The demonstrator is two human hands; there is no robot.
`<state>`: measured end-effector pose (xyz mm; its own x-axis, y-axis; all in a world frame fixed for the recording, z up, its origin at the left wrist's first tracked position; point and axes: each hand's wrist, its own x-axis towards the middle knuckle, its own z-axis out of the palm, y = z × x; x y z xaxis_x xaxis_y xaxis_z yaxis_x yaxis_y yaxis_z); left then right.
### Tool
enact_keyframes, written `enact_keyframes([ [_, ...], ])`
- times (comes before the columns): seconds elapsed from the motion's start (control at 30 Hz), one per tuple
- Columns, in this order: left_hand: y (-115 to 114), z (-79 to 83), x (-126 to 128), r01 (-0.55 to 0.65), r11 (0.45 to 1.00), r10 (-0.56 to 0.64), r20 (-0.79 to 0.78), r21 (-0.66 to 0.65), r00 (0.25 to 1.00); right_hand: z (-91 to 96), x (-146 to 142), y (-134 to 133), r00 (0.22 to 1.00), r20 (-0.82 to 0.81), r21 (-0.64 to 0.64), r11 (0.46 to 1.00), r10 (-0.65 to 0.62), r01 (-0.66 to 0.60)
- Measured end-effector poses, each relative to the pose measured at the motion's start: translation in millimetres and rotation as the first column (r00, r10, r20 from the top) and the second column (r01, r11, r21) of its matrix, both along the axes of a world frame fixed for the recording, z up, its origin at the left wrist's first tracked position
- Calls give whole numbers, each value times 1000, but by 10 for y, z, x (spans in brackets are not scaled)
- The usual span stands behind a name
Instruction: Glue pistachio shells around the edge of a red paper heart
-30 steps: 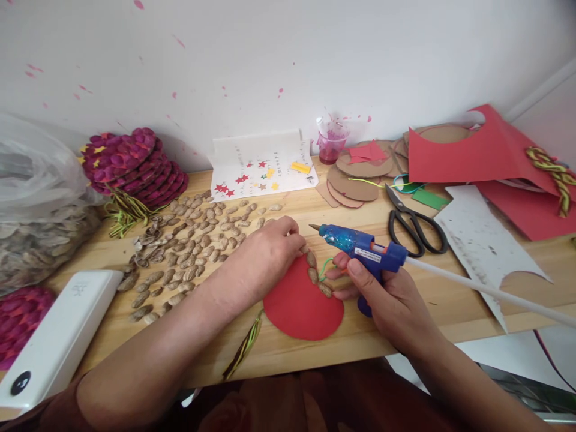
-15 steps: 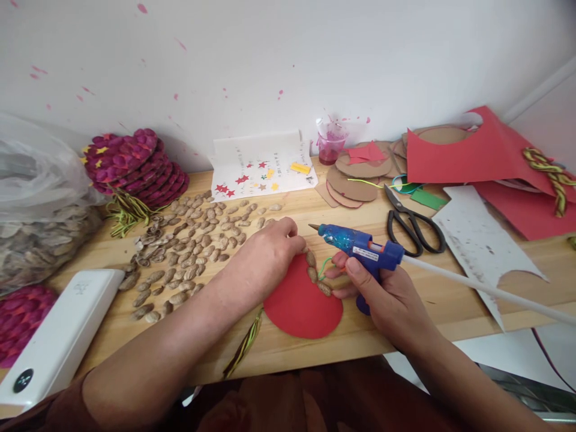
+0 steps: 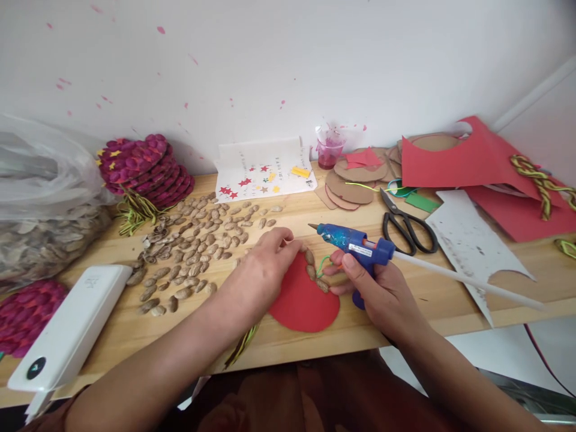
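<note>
A red paper disc (image 3: 303,300) lies near the front edge of the wooden table (image 3: 432,294). A few brown shells (image 3: 315,271) are stuck along its upper right rim, beside a green loop of cord. My left hand (image 3: 263,267) rests on the disc's upper left edge, fingertips pinched at a shell there. My right hand (image 3: 378,288) grips a blue hot glue gun (image 3: 355,243) with a white glue stick (image 3: 468,279) out its back. The nozzle points left, above the shells.
Several loose shells (image 3: 198,240) spread left of the disc. A white power bank (image 3: 67,327), a plastic bag of shells (image 3: 40,222), purple shell discs (image 3: 144,165), black scissors (image 3: 407,225), cardboard circles (image 3: 351,180), a star sticker sheet (image 3: 263,168) and red paper (image 3: 477,159) surround them.
The view has shifted slightly, so everything sits a little higher and to the left. Both hands keep their places on the disc and the glue gun.
</note>
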<state>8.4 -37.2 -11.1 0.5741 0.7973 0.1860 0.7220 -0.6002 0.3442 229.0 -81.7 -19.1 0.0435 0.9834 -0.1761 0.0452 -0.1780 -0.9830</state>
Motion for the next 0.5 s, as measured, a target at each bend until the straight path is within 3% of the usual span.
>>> enact_keyframes([
  [0.17, -192, -91, 47, -3, 997, 13, -120, 81, 993, 59, -6, 2, 1000, 21, 11, 1000, 10, -10],
  [0.33, -180, -45, 106, 10, 994, 16, -246, 107, 969, 107, -22, 9, 998, 55, 7, 1000, 6, -6],
  [0.5, -174, -40, 124, 41, 991, -5, -273, 129, 962, 82, -22, 9, 998, 56, 6, 1000, 18, -18],
])
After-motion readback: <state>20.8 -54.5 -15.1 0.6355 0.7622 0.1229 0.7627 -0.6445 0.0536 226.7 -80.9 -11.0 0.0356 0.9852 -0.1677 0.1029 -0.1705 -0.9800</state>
